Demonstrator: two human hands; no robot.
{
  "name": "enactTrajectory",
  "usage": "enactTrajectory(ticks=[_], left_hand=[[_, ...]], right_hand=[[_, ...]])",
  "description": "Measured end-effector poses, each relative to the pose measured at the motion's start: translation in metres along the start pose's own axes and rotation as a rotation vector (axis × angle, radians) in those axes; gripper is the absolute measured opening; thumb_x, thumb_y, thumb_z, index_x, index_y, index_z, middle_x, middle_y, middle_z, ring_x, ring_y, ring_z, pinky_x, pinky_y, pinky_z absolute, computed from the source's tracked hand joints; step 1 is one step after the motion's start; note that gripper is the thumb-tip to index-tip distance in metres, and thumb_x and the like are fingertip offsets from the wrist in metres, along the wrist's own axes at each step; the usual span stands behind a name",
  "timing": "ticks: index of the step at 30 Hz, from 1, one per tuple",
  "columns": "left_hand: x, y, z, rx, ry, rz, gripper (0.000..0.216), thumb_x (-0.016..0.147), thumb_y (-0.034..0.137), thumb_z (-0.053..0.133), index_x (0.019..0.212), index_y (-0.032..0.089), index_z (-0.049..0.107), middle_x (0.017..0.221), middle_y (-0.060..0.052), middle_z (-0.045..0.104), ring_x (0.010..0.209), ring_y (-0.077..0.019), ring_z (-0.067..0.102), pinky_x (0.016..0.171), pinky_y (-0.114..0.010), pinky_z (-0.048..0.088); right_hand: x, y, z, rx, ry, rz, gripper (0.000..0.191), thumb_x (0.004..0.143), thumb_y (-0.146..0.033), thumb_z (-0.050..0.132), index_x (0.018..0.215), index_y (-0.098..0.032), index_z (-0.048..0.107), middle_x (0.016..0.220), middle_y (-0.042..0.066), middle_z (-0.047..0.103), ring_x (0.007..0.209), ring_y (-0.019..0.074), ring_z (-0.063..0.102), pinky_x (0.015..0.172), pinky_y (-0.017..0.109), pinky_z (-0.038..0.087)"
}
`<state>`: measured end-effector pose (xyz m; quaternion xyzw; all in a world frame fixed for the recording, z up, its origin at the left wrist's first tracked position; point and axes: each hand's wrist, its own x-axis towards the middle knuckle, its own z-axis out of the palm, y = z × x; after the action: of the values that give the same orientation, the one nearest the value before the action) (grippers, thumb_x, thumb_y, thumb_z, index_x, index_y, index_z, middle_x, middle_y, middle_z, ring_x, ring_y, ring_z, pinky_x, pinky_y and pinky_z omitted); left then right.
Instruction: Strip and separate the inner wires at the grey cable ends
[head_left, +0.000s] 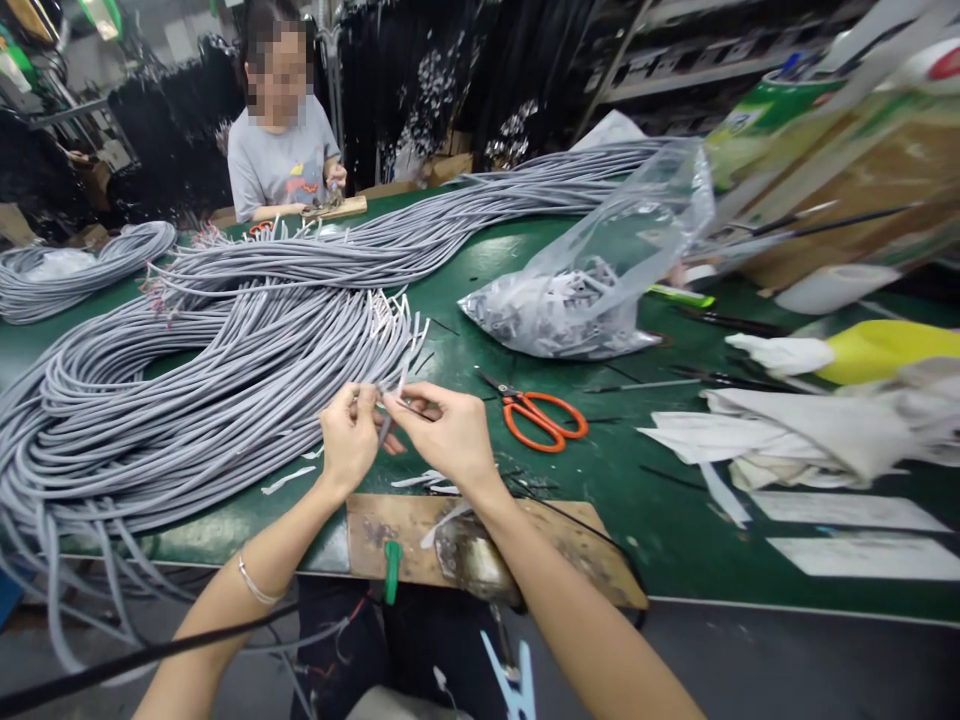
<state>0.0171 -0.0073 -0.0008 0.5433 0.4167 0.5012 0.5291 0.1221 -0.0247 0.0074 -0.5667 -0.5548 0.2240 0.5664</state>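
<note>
My left hand and my right hand meet above the green table's front edge. Both pinch the end of one grey cable between fingertips, the fingers closed. The cable comes out of a big bundle of grey cables spread over the left half of the table, their white-tipped ends fanned just beyond my hands. A worn wooden board with a green-handled tool lies right under my wrists.
Orange-handled scissors lie right of my hands. A clear plastic bag of offcuts sits behind them. White sheets and cloth cover the right side. A person in a grey shirt works at the far edge.
</note>
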Motion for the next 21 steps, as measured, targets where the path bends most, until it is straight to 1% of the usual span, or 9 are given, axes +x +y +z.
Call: enactTrajectory(ticks=[2, 4, 6, 10, 12, 14, 18, 19, 21], left_hand=[[-0.001, -0.001, 0.002, -0.013, -0.027, -0.032, 0.038, 0.078, 0.058, 0.046, 0.074, 0.021, 0.039, 0.042, 0.009, 0.049, 0.026, -0.0079, 0.044, 0.026, -0.016, 0.031], [-0.002, 0.000, 0.003, -0.039, -0.073, -0.062, 0.037, 0.079, 0.057, 0.045, 0.078, 0.021, 0.036, 0.044, 0.009, 0.051, 0.025, -0.0063, 0.041, 0.026, -0.015, 0.026], [-0.002, 0.003, 0.002, -0.065, -0.135, -0.076, 0.036, 0.075, 0.053, 0.054, 0.083, 0.021, 0.036, 0.048, 0.009, 0.053, 0.026, -0.0043, 0.038, 0.028, -0.014, 0.025], [0.002, 0.009, -0.008, -0.016, -0.159, -0.047, 0.037, 0.062, 0.034, 0.071, 0.083, 0.017, 0.047, 0.051, 0.009, 0.051, 0.033, -0.0019, 0.041, 0.034, -0.013, 0.030], [0.007, 0.012, -0.013, 0.000, -0.147, -0.067, 0.033, 0.060, 0.033, 0.072, 0.078, 0.014, 0.051, 0.050, 0.007, 0.052, 0.036, -0.0029, 0.044, 0.036, -0.014, 0.032], [0.011, 0.014, -0.016, -0.042, -0.161, -0.099, 0.035, 0.058, 0.036, 0.073, 0.074, 0.013, 0.053, 0.049, 0.005, 0.053, 0.037, -0.0047, 0.047, 0.037, -0.016, 0.034], [0.013, 0.017, -0.017, -0.193, -0.209, -0.139, 0.044, 0.053, 0.044, 0.076, 0.073, 0.013, 0.052, 0.052, 0.003, 0.057, 0.037, -0.0049, 0.048, 0.036, -0.016, 0.035], [0.013, 0.018, -0.017, -0.222, -0.218, -0.148, 0.046, 0.052, 0.045, 0.077, 0.074, 0.014, 0.050, 0.053, 0.003, 0.058, 0.035, -0.0045, 0.047, 0.034, -0.016, 0.034], [0.012, 0.020, -0.016, -0.255, -0.221, -0.163, 0.051, 0.050, 0.044, 0.079, 0.075, 0.016, 0.045, 0.054, 0.004, 0.060, 0.032, -0.0044, 0.046, 0.032, -0.015, 0.032]], right_hand=[[0.001, 0.001, 0.000, -0.010, 0.051, 0.033, 0.022, 0.068, -0.031, 0.058, 0.052, -0.017, 0.052, 0.042, -0.005, 0.042, 0.039, 0.0065, 0.037, 0.040, 0.020, 0.030], [0.004, 0.002, -0.002, 0.014, 0.161, 0.067, 0.027, 0.068, -0.033, 0.057, 0.048, -0.018, 0.046, 0.042, -0.005, 0.041, 0.039, 0.0061, 0.037, 0.041, 0.020, 0.030], [0.009, 0.004, -0.009, 0.135, 0.297, 0.117, 0.028, 0.069, -0.037, 0.057, 0.051, -0.019, 0.045, 0.044, -0.005, 0.043, 0.039, 0.0059, 0.037, 0.040, 0.020, 0.030], [0.022, 0.011, -0.028, 0.522, 0.627, 0.207, 0.029, 0.068, -0.045, 0.059, 0.064, -0.021, 0.043, 0.050, -0.007, 0.045, 0.034, 0.0035, 0.028, 0.033, 0.019, 0.021], [0.025, 0.012, -0.032, 0.577, 0.680, 0.242, 0.032, 0.062, -0.042, 0.066, 0.071, -0.021, 0.044, 0.056, -0.007, 0.050, 0.035, 0.0024, 0.028, 0.033, 0.018, 0.020], [0.024, 0.011, -0.029, 0.562, 0.547, 0.315, 0.040, 0.054, -0.036, 0.074, 0.081, -0.020, 0.048, 0.064, -0.005, 0.056, 0.037, 0.0017, 0.031, 0.033, 0.017, 0.019], [0.017, 0.002, -0.012, 0.666, -0.091, 0.581, 0.062, 0.045, -0.038, 0.079, 0.098, -0.019, 0.053, 0.060, -0.005, 0.058, 0.032, -0.0004, 0.024, 0.031, 0.017, 0.012], [0.015, -0.001, -0.010, 0.711, -0.206, 0.625, 0.067, 0.043, -0.037, 0.080, 0.102, -0.018, 0.053, 0.059, -0.005, 0.059, 0.031, -0.0007, 0.023, 0.031, 0.017, 0.012], [0.013, -0.006, -0.007, 0.773, -0.278, 0.650, 0.076, 0.040, -0.034, 0.081, 0.109, -0.019, 0.051, 0.063, -0.004, 0.064, 0.031, -0.0008, 0.025, 0.032, 0.017, 0.012]])
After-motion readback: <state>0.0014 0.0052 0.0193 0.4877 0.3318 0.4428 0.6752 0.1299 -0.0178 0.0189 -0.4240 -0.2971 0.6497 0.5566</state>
